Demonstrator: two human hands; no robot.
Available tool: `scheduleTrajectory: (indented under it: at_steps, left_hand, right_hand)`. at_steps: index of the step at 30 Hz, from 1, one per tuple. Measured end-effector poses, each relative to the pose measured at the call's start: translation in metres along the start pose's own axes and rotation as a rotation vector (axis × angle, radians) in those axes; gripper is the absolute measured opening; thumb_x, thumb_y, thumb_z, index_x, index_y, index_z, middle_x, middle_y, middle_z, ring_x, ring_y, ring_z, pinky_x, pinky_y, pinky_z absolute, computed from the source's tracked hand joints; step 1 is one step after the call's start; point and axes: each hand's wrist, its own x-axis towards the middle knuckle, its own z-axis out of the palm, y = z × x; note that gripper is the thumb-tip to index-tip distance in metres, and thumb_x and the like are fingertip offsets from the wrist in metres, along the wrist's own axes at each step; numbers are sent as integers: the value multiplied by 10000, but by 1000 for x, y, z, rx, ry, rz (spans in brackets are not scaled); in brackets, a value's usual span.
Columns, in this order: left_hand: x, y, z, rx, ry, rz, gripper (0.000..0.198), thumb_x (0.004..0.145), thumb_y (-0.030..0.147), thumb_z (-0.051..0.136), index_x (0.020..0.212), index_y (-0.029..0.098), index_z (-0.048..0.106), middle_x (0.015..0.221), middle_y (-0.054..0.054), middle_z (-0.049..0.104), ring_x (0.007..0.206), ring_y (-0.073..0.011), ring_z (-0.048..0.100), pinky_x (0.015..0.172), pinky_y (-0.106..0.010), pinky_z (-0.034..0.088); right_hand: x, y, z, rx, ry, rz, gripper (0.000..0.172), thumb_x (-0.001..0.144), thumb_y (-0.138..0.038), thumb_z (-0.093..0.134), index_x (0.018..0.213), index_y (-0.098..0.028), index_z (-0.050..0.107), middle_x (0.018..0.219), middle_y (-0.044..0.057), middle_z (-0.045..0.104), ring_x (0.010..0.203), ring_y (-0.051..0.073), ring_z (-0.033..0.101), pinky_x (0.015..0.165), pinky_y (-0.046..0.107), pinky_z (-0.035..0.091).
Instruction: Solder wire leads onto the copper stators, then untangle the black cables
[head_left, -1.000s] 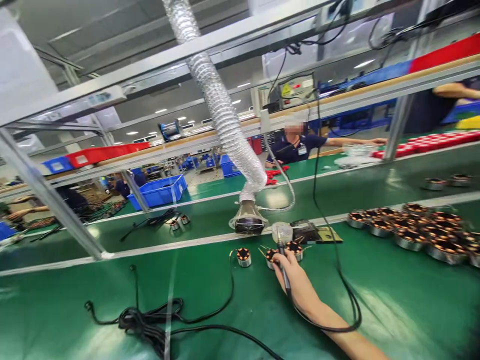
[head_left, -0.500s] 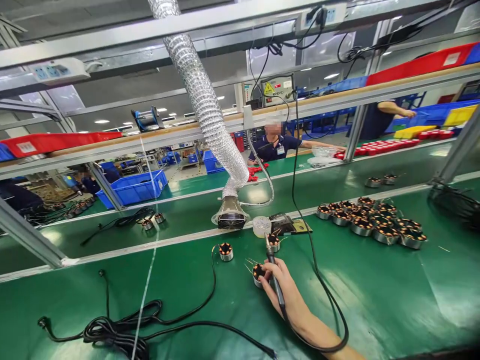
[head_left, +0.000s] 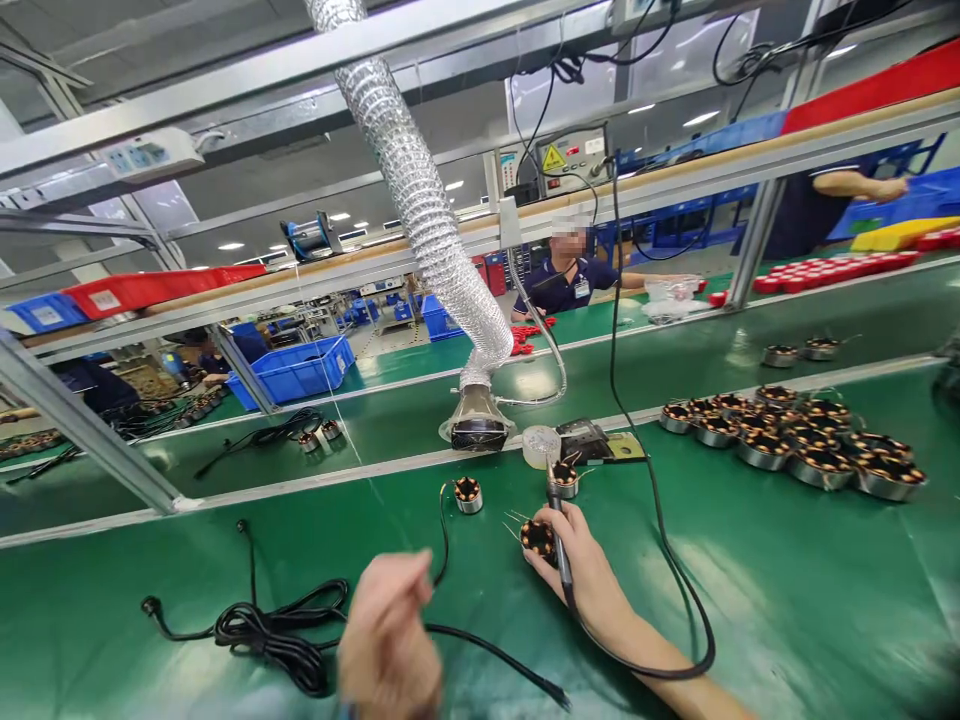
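My right hand (head_left: pixel 589 575) is closed around a soldering iron (head_left: pixel 559 535), its tip pointing up and away from me. Thumb and fingers of that hand also grip a motor stator (head_left: pixel 534 538) with copper windings and thin wire ends sticking out to the left. Just beyond the iron's tip stands another stator (head_left: pixel 564 480). My left hand (head_left: pixel 394 640) is raised over the bench at lower centre, smeared by motion, so its fingers and anything in them are unclear. Behind it, a black cable runs up to a stator (head_left: pixel 469 495) left of the iron.
A coiled black power cord (head_left: pixel 277 640) lies at lower left. Several stators (head_left: pixel 787 440) cluster at right. A fume hood (head_left: pixel 478 420) hangs from a foil duct, beside a round clear container (head_left: pixel 540 447) and an iron stand (head_left: pixel 585 440). Co-workers (head_left: pixel 574 275) sit across the bench.
My left hand has come into view at the bottom centre. My right hand still holds the iron, and the stator in its fingers is now tilted towards me. The view has shifted slightly.
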Motion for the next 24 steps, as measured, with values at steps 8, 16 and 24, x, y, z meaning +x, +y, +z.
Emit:
scheduleTrajectory:
  at_steps: [8, 16, 24]
  left_hand:
    - [5, -73, 92, 93, -767, -167, 268, 956, 257, 562, 807, 184, 773, 893, -83, 725, 845, -221, 667, 799, -332, 510]
    - [1, -95, 106, -341, -924, -612, 326, 893, 409, 663, 755, 127, 753, 702, -38, 675, 674, -154, 554, 692, -279, 435]
    - [-4, -102, 96, -149, -818, -456, 344, 955, 412, 559, 975, 165, 798, 896, -70, 748, 820, -206, 622, 777, -307, 469]
  right_hand:
    - [8, 13, 8, 80, -33, -96, 344, 870, -195, 636, 1174, -320, 532, 1168, 51, 583, 944, 225, 755, 789, 344, 652]
    - [10, 15, 14, 159, -48, -119, 384, 822, -164, 653, 1169, -308, 573, 1152, 56, 614, 1014, 239, 743, 864, 366, 644]
    - [7, 13, 13, 202, -68, -59, 375, 853, -201, 658, 1200, -312, 569, 1199, 59, 608, 1134, 252, 712, 977, 411, 608]
